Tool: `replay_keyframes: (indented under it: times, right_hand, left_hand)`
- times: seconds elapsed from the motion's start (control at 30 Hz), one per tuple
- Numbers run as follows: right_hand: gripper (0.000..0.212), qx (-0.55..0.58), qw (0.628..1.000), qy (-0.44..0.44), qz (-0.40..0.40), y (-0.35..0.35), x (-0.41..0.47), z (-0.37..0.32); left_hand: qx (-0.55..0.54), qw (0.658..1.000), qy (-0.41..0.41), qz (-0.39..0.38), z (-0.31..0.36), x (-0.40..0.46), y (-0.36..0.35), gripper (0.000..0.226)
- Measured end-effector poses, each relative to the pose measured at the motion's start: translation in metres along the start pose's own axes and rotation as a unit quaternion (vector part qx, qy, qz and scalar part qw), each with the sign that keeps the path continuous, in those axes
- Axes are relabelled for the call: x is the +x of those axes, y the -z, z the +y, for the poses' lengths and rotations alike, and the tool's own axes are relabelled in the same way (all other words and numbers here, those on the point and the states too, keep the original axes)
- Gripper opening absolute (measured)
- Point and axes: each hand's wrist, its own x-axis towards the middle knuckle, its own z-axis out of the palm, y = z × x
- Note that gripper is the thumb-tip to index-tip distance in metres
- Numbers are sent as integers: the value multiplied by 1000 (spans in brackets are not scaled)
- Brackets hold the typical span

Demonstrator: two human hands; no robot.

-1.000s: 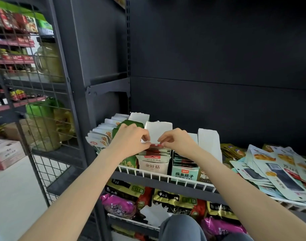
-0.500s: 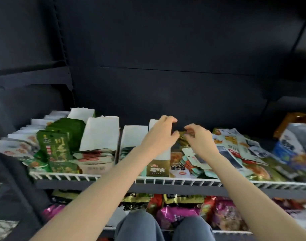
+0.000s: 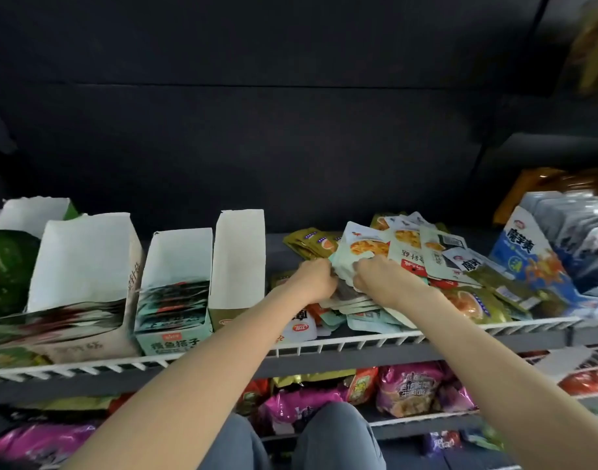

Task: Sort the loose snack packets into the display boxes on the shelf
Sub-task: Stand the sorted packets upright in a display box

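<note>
A heap of loose snack packets (image 3: 423, 256) in pale teal, white and olive lies on the right half of the wire-fronted shelf (image 3: 358, 340). My left hand (image 3: 313, 283) and my right hand (image 3: 380, 279) are both on the heap's near left part, fingers closed on a small stack of pale teal packets (image 3: 346, 266). To the left stand open display boxes: a wide white one (image 3: 84, 259) with red-striped packets, a teal one (image 3: 179, 266) with dark packets, and a tall narrow one (image 3: 240, 259) whose inside is hidden.
Green packets (image 3: 6, 266) fill a box at the far left. A blue display box (image 3: 535, 262) of grey packets stands at the far right. Purple and red bags (image 3: 409, 388) crowd the lower shelf. My knees (image 3: 291, 439) are below. The dark back panel (image 3: 291, 130) closes the shelf.
The view has swung right from the left boxes to the loose heap. Both hands moved from the white box's packets to the heap and closed on a teal stack.
</note>
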Motion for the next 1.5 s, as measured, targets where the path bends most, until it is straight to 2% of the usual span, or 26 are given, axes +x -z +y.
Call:
replay_keyframes:
  times: [0.1, 0.17, 0.2, 0.27, 0.37, 0.47, 0.53, 0.63, 0.7, 0.8, 0.87, 0.97, 1.13, 1.2, 1.3, 1.37, 1.43, 1.5]
  right_hand:
    - [21, 14, 999, 13, 30, 16, -2, 7]
    - [26, 41, 997, 33, 54, 27, -2, 11]
    - [29, 71, 994, 40, 68, 33, -5, 12]
    - [31, 124, 985, 52, 109, 43, -9, 9]
    - [19, 175, 967, 62, 177, 58, -20, -2]
    - [18, 244, 946, 28, 213, 71, -34, -17]
    - [16, 328, 918, 19, 222, 74, -37, -27]
    - [11, 525, 824, 54, 206, 78, -40, -59]
    - [13, 582, 786, 80, 192, 82, -41, -90]
    - [13, 539, 801, 131, 227, 88, -39, -138]
    - [13, 505, 813, 163, 241, 91, -38, -167]
    - [10, 434, 845, 193, 245, 93, -37, -206]
    - [14, 255, 904, 237, 248, 92, -39, -254]
    - [16, 181, 917, 250, 251, 92, -41, -267]
    - [19, 85, 928, 266, 246, 91, -43, -284]
    - [18, 140, 929, 262, 220, 88, -43, -289]
    - [15, 256, 917, 246, 182, 83, -38, -288]
    - [14, 310, 908, 229, 162, 78, -36, -285]
  left_hand:
    - [-76, 994, -36, 63, -2, -3, 7, 48]
    - [-117, 984, -89, 98, 1, -9, 14, 67]
    - [-121, 980, -110, 114, 5, -13, 20, 69]
    - [-105, 972, -133, 160, 9, -22, 32, 54]
    - [-85, 953, -152, 247, 10, -45, 58, 10]
    - [-116, 932, -156, 306, -5, -68, 81, 13]
    - [-133, 916, -134, 355, -21, -80, 97, 17]
    - [-180, 886, -91, 418, -52, -106, 125, 22]
    - [-226, 871, -62, 432, -76, -124, 141, 25]
    - [-269, 863, -39, 426, -112, -151, 156, 17]
    - [-226, 865, -29, 448, -131, -171, 166, 10]
    - [-115, 864, -33, 488, -152, -200, 178, 39]
    - [-74, 895, -99, 428, -168, -224, 185, 40]
    - [-85, 898, -98, 419, -175, -230, 186, 35]
    - [-47, 905, -67, 417, -190, -236, 187, 15]
    - [-6, 913, -38, 405, -199, -242, 188, 9]
    - [33, 918, -18, 396, -206, -247, 189, 13]
    - [61, 919, -26, 388, -208, -252, 188, 18]
